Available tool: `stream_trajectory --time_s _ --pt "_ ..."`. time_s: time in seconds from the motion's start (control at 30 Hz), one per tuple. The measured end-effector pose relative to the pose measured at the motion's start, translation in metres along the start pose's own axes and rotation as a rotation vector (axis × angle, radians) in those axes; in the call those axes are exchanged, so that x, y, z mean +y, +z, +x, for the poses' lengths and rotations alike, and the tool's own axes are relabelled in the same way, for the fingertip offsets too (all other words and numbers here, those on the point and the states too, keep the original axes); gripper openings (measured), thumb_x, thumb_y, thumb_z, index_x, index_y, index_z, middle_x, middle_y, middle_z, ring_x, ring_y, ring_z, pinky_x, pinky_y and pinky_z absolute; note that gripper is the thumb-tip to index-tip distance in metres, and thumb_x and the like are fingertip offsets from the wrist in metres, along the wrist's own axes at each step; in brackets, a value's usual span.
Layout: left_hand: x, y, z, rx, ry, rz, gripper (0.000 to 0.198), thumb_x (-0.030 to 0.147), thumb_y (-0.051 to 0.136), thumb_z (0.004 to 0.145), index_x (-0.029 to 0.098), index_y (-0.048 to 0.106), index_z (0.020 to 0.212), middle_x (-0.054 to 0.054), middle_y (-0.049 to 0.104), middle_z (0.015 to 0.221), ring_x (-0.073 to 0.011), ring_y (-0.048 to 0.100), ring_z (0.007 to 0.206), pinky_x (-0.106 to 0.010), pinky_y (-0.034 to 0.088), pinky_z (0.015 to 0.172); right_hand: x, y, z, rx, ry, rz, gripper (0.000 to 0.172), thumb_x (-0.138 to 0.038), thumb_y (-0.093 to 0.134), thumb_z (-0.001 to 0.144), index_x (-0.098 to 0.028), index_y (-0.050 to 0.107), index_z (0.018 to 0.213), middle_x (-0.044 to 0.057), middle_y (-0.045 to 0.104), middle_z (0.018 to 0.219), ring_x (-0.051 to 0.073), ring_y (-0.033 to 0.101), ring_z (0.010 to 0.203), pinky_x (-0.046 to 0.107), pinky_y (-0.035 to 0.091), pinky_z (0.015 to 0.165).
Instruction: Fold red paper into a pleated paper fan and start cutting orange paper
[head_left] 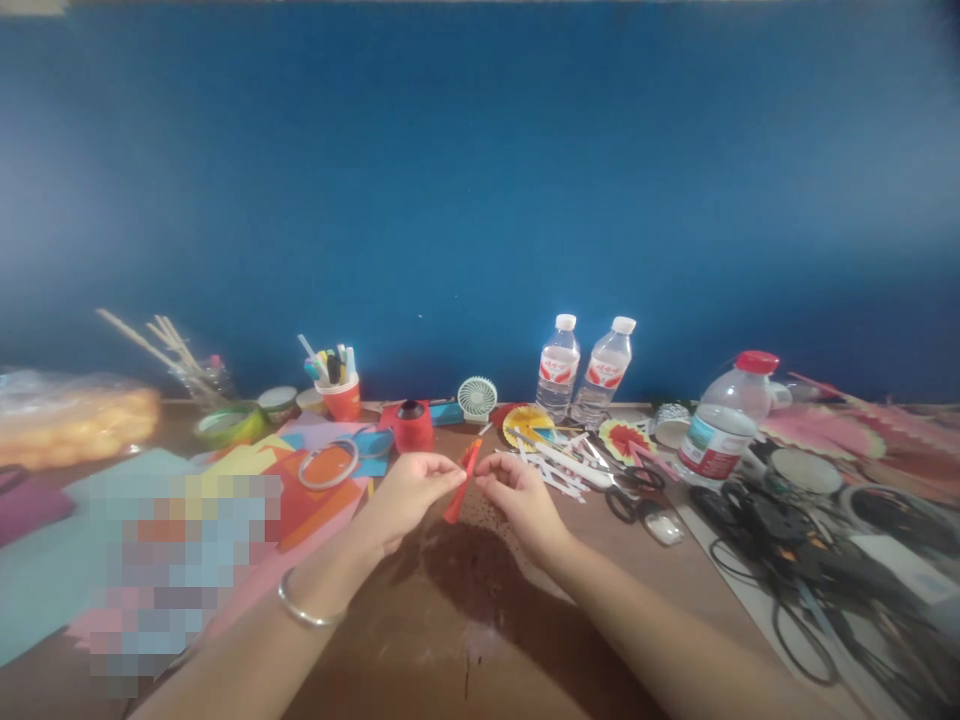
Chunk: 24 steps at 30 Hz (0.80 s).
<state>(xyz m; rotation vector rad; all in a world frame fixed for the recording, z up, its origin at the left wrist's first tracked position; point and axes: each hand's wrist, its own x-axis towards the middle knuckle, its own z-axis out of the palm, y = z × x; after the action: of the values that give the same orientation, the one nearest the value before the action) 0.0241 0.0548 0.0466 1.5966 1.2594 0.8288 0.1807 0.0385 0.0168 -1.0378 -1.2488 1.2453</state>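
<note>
The left hand (420, 495) has thumb and forefinger pinched on a narrow red strip (454, 508), which is held tilted above the bench (360, 650) at the middle of the view, its lower end flared. The right hand (521, 500) faces it from the other side, fingertips drawn together just beside the strip; whether they grip it cannot be told. The two hands are near each other but apart. A silver bracelet (304, 605) is worn on the left wrist.

Beyond the hands, toward the blue wall (480, 180), stand a small white fan (478, 399), a red pot (413, 428) and a cup (343, 402) filled with pens. To the left lie sheets of coloured paper (45, 570), with a clear ring (328, 465) resting on top.

To the right, a yellow paper rosette (525, 428) lies near loose white sticks (559, 470) and a pair of scissors (622, 503). Two water bottles (559, 370) stand behind these. A larger bottle (724, 420) with a red cap stands farther right, beside tangled black cables (780, 515).
</note>
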Motion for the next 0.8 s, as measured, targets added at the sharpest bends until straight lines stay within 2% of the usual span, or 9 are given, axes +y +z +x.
stream_trajectory --time_s 0.1,0.17,0.37,0.5,0.6,0.7,0.8 --pt "-0.001 0.003 -0.001 -0.021 -0.032 -0.023 0.027 0.039 0.057 0.071 0.013 0.062 0.069 0.001 0.054 0.059 -0.0104 0.043 0.055 -0.022 0.03 0.053 0.003 -0.003 -0.002 0.088 -0.25 -0.387 0.01 -0.022 0.055 0.07 -0.018 0.061 0.077 -0.001 0.056 0.06 0.011 0.046 0.053 0.021 0.036 0.051" --pt "-0.001 0.004 -0.002 -0.031 -0.048 -0.052 0.028 0.041 0.057 0.071 0.013 0.062 0.07 0.002 0.052 0.057 -0.0097 0.041 0.052 -0.022 0.029 0.05 0.005 -0.004 -0.004 0.128 -0.349 -0.511 0.012 -0.023 0.053 0.074 -0.018 0.063 0.08 0.0 0.059 0.063 0.011 0.049 0.053 0.022 0.038 0.052" --pt "0.002 0.007 -0.007 -0.053 -0.088 -0.124 0.029 0.043 0.057 0.071 0.015 0.056 0.065 0.006 0.04 0.048 -0.0067 0.032 0.043 -0.02 0.021 0.043 0.007 -0.004 -0.009 0.183 -0.562 -0.569 0.012 -0.022 0.053 0.076 -0.017 0.061 0.083 0.001 0.063 0.066 0.011 0.054 0.053 0.021 0.042 0.051" --pt "0.008 0.008 -0.011 -0.042 -0.08 -0.097 0.029 0.042 0.056 0.072 0.015 0.056 0.062 0.007 0.038 0.044 -0.0056 0.029 0.039 -0.02 0.019 0.04 0.005 -0.006 -0.01 0.199 -0.674 -0.624 0.01 -0.021 0.053 0.078 -0.018 0.063 0.08 0.002 0.065 0.066 0.012 0.054 0.053 0.022 0.042 0.053" --pt "0.012 0.008 -0.012 -0.05 -0.062 -0.092 0.025 0.04 0.056 0.074 0.015 0.061 0.07 0.005 0.048 0.048 -0.0068 0.038 0.043 -0.02 0.026 0.043 0.004 -0.006 -0.009 0.197 -0.732 -0.62 0.011 -0.019 0.052 0.079 -0.018 0.063 0.08 0.003 0.067 0.071 0.012 0.056 0.056 0.022 0.044 0.054" --pt "0.011 0.009 -0.011 -0.037 -0.043 -0.127 0.022 0.035 0.063 0.069 0.015 0.063 0.077 -0.001 0.062 0.068 -0.0105 0.053 0.061 -0.021 0.037 0.057 0.005 -0.006 -0.007 0.205 -0.75 -0.631 0.011 -0.018 0.053 0.079 -0.018 0.063 0.08 0.002 0.068 0.072 0.011 0.056 0.054 0.022 0.045 0.054" --pt "0.01 0.01 -0.011 -0.039 -0.043 -0.135 0.024 0.033 0.066 0.066 0.014 0.063 0.079 -0.003 0.065 0.077 -0.0133 0.056 0.07 -0.023 0.04 0.065 0.009 -0.006 -0.005 0.21 -0.765 -0.66 0.01 -0.018 0.054 0.078 -0.018 0.063 0.079 0.002 0.067 0.069 0.01 0.055 0.051 0.022 0.045 0.053"
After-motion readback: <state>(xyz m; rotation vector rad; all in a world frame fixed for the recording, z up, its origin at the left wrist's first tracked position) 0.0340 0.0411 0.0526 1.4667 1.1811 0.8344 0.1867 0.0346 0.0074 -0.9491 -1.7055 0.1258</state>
